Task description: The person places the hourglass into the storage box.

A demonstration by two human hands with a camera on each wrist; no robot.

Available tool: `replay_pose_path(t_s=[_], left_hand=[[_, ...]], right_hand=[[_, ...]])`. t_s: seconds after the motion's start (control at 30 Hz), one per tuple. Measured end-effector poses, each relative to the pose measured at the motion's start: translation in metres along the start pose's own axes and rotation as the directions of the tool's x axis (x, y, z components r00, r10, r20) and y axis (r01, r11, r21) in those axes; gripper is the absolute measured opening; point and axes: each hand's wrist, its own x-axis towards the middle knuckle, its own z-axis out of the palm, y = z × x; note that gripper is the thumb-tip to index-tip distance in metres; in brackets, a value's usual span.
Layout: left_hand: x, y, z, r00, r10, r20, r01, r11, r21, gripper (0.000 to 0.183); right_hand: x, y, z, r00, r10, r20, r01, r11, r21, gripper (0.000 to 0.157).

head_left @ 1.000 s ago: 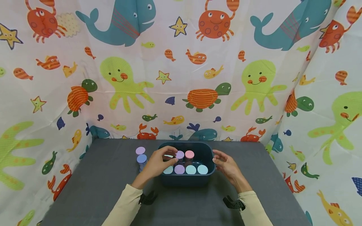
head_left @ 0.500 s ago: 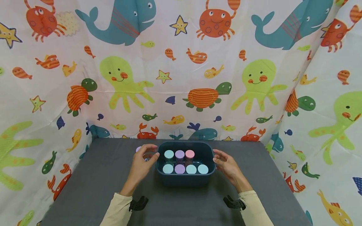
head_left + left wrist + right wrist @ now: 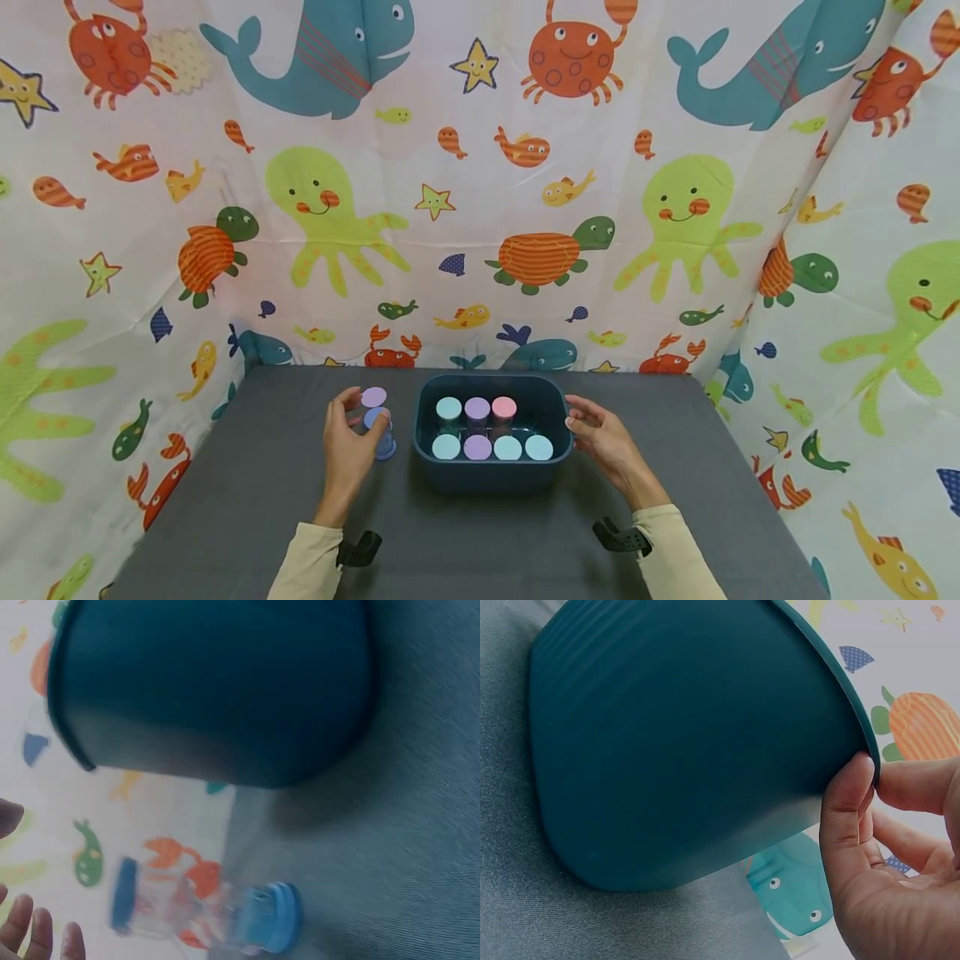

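My left hand (image 3: pixel 347 450) is at a blue-capped sand timer (image 3: pixel 383 447), its thumb overlapping the cap in the head view. In the left wrist view the fingers (image 3: pixel 41 934) are spread above that timer, apart from its blue cap. A purple-capped sand timer (image 3: pixel 373 397) stands just behind the blue one. With thumb outside and fingers over the edge, my right hand (image 3: pixel 606 446) pinches the right rim of a dark blue bin (image 3: pixel 491 481). Inside are several upright sand timers with mint caps (image 3: pixel 448 408), purple caps (image 3: pixel 477 408) and one pink cap (image 3: pixel 503 407).
The bin stands on a dark grey tabletop (image 3: pixel 480 550). A sea-animal curtain (image 3: pixel 465 283) hangs behind the table and along both sides. Within the bin, bare floor shows at the back right corner.
My left hand has left the bin's inside, where a mint-capped timer now stands uncovered in the back row, and moved left to the blue-capped timer. My right hand keeps its place.
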Motion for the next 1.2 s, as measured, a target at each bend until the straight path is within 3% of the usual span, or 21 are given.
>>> replay_pose_path(t_s=[0.2,0.33,0.53,0.93,1.2], left_hand=[[0.001,-0.022,0.003,0.998,-0.052,-0.046,0.054,0.997,0.057,0.065],[0.001,-0.031,0.004,0.995,-0.099,0.014,0.098,0.991,0.096,0.067],[0.000,-0.039,0.006,0.978,-0.177,0.108,0.159,0.975,0.152,0.066],[0.000,-0.047,0.009,0.982,-0.172,0.076,0.161,0.977,0.138,0.057],[-0.002,-0.050,0.009,0.980,-0.185,0.066,0.181,0.981,0.069,0.053]], right_hand=[[-0.001,0.000,0.000,1.000,-0.003,0.002,0.003,1.000,-0.001,0.046],[0.000,0.000,0.000,1.000,-0.010,0.003,0.009,1.000,0.003,0.046],[0.001,0.001,-0.001,1.000,-0.007,0.001,0.007,1.000,0.000,0.046],[0.003,0.003,0.000,1.000,-0.002,0.011,0.002,1.000,0.017,0.046],[0.002,0.002,-0.001,1.000,-0.004,0.006,0.004,1.000,0.020,0.046]])
